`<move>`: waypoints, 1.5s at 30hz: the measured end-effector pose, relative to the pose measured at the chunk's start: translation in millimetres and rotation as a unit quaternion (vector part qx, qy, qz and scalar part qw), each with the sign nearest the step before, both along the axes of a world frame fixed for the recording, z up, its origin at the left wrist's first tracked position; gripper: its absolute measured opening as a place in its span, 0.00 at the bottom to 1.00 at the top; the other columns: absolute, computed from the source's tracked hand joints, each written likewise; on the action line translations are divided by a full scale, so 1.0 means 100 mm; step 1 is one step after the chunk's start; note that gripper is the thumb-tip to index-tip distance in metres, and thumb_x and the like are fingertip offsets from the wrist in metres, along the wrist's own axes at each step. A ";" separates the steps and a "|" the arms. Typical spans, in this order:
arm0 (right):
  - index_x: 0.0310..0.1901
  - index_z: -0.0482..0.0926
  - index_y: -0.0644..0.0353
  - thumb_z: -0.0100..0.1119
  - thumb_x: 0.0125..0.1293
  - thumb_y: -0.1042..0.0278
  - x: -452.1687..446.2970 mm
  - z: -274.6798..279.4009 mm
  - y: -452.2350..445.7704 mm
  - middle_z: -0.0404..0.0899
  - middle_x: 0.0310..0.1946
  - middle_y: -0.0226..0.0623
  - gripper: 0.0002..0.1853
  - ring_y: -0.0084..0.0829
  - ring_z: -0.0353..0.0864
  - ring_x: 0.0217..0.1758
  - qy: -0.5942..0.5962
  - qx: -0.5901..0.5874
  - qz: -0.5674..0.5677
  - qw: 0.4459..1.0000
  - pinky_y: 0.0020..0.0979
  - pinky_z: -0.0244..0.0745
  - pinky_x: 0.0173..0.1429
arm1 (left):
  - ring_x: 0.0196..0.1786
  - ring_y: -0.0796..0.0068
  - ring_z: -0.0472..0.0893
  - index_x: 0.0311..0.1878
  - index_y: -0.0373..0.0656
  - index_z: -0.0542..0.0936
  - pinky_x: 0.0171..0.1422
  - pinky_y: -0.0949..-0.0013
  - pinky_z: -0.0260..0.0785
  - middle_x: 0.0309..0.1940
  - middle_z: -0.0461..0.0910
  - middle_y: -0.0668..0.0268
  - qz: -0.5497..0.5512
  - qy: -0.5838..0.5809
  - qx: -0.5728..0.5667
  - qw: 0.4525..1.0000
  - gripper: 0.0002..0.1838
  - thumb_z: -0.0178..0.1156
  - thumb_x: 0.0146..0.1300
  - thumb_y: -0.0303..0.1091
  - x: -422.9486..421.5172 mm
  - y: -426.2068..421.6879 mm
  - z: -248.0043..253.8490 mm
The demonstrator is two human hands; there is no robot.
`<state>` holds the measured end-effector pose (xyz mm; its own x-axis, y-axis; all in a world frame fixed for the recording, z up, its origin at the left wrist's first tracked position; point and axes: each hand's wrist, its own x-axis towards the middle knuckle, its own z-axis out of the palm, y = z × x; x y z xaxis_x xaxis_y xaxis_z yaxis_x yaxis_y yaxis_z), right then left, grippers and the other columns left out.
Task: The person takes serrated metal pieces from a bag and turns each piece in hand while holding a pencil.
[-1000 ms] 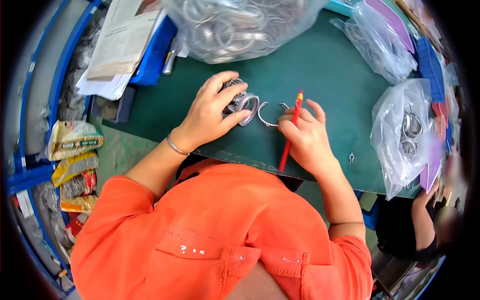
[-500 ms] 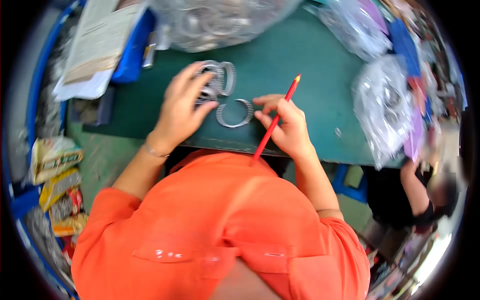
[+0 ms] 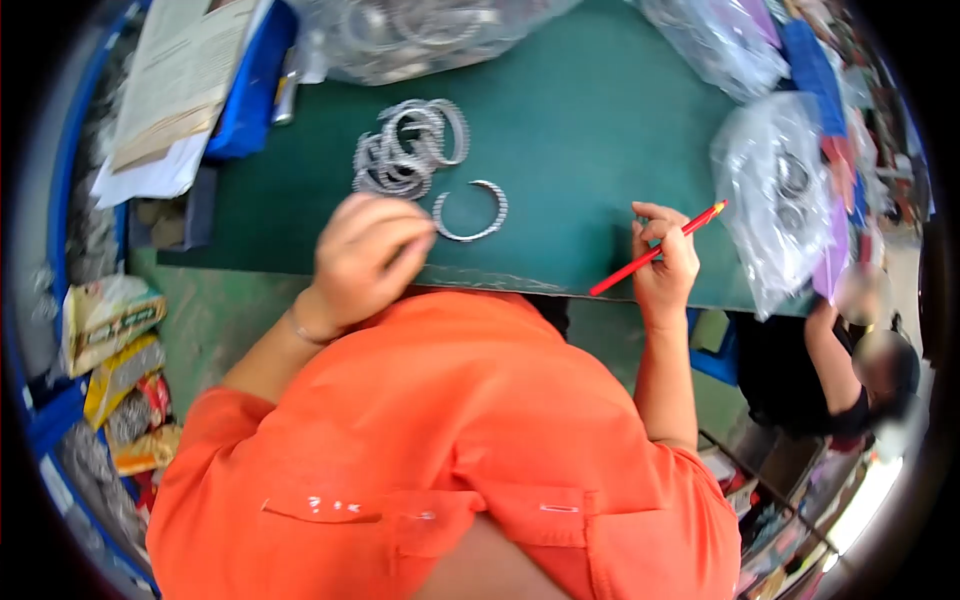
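A silver, open-ended ring-shaped bangle [image 3: 468,239] lies alone on the green tabletop. My left hand [image 3: 368,262] is just left of it, fingers curled and smeared by motion, so whether anything is in them is hidden. Beyond that hand sits a loose pile of similar silver bangles [image 3: 405,160], several overlapping. Well to the right, my right hand [image 3: 664,262] grips a red pencil [image 3: 628,271] slantwise, its bare wooden tip pointing up and right.
Clear plastic bags [image 3: 745,190] holding metal rings lie at the right. A larger filled bag [image 3: 400,45] is at the back. Papers [image 3: 170,100] rest by a blue bin [image 3: 250,110] at left. Another person's arm [image 3: 832,358] shows at far right.
My left hand has drawn back from the bangle pile toward the table's front edge. My right hand has moved right, away from the single bangle, still with the pencil.
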<state>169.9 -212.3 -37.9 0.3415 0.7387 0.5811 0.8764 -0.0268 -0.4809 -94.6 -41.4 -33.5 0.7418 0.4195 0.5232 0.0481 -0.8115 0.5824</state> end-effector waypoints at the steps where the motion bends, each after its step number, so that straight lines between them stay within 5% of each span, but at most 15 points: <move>1: 0.24 0.66 0.62 0.55 0.42 0.89 0.01 -0.03 0.10 0.78 0.30 0.41 0.11 0.40 0.77 0.36 -0.001 -0.020 0.028 0.999 0.33 0.72 0.40 | 0.38 0.65 0.75 0.33 0.39 0.77 0.40 0.67 0.67 0.36 0.76 0.62 -0.019 0.030 0.015 0.999 0.09 0.63 0.46 0.21 0.11 -0.01 0.06; 6: 0.26 0.68 0.62 0.57 0.43 0.86 -0.15 0.05 0.54 0.79 0.34 0.41 0.11 0.41 0.78 0.40 0.122 -0.094 0.174 0.973 0.34 0.72 0.43 | 0.36 0.64 0.74 0.30 0.38 0.77 0.38 0.69 0.67 0.31 0.74 0.63 -0.088 0.128 0.049 0.987 0.06 0.63 0.46 0.22 0.32 0.07 -0.11; 10: 0.32 0.69 0.62 0.62 0.46 0.84 -0.49 0.10 0.71 0.78 0.40 0.43 0.14 0.40 0.78 0.42 0.224 -0.056 0.291 0.928 0.33 0.73 0.46 | 0.34 0.69 0.75 0.33 0.35 0.76 0.39 0.72 0.69 0.31 0.75 0.63 -0.110 0.066 -0.156 0.979 0.03 0.58 0.54 0.21 0.31 0.05 0.05; 12: 0.32 0.65 0.63 0.60 0.52 0.84 -0.51 0.05 0.67 0.78 0.40 0.46 0.13 0.32 0.79 0.39 0.357 -0.071 0.243 0.899 0.28 0.74 0.43 | 0.35 0.78 0.75 0.40 0.34 0.75 0.38 0.76 0.69 0.32 0.76 0.65 -0.060 0.049 -0.502 0.861 0.06 0.55 0.60 0.23 0.26 0.01 0.11; 13: 0.31 0.64 0.62 0.60 0.52 0.85 -0.52 0.06 0.66 0.78 0.40 0.46 0.13 0.31 0.79 0.39 0.448 -0.050 0.233 0.862 0.27 0.75 0.42 | 0.35 0.83 0.74 0.45 0.33 0.72 0.37 0.79 0.69 0.34 0.75 0.66 -0.075 0.013 -0.580 0.811 0.09 0.53 0.62 0.24 0.26 0.00 0.13; 15: 0.30 0.62 0.61 0.58 0.54 0.86 -0.57 0.13 0.61 0.78 0.37 0.49 0.14 0.29 0.79 0.37 0.570 -0.014 0.203 0.796 0.25 0.77 0.40 | 0.35 0.84 0.74 0.45 0.33 0.73 0.35 0.80 0.69 0.34 0.75 0.67 -0.081 -0.003 -0.598 0.798 0.10 0.55 0.61 0.25 0.25 -0.02 0.18; 22: 0.29 0.62 0.61 0.56 0.58 0.82 -0.54 0.24 0.55 0.78 0.35 0.50 0.11 0.30 0.81 0.32 0.673 -0.029 0.172 0.719 0.25 0.79 0.33 | 0.29 0.83 0.74 0.49 0.32 0.73 0.31 0.80 0.70 0.34 0.76 0.64 -0.062 0.003 -0.636 0.770 0.13 0.54 0.62 0.25 0.30 0.01 0.27; 36: 0.32 0.61 0.61 0.57 0.56 0.84 -0.53 0.27 0.58 0.74 0.43 0.55 0.12 0.30 0.81 0.32 0.659 0.040 0.199 0.725 0.28 0.80 0.34 | 0.24 0.85 0.70 0.48 0.31 0.74 0.26 0.80 0.67 0.31 0.76 0.64 -0.057 0.005 -0.780 0.623 0.14 0.50 0.66 0.32 0.41 0.15 0.33; 45: 0.32 0.62 0.61 0.56 0.57 0.83 -0.53 0.22 0.60 0.74 0.42 0.56 0.12 0.30 0.80 0.30 0.673 0.034 0.186 0.715 0.27 0.79 0.33 | 0.21 0.85 0.68 0.50 0.32 0.73 0.24 0.81 0.66 0.30 0.75 0.65 -0.081 -0.019 -0.784 0.615 0.15 0.49 0.66 0.33 0.42 0.17 0.35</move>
<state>116.9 -152.4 -16.0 0.4126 0.9095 -0.0515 -0.4416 0.1503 -0.8845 -52.6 -24.9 1.1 0.8399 0.3526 -0.4125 0.0028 0.7573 0.6530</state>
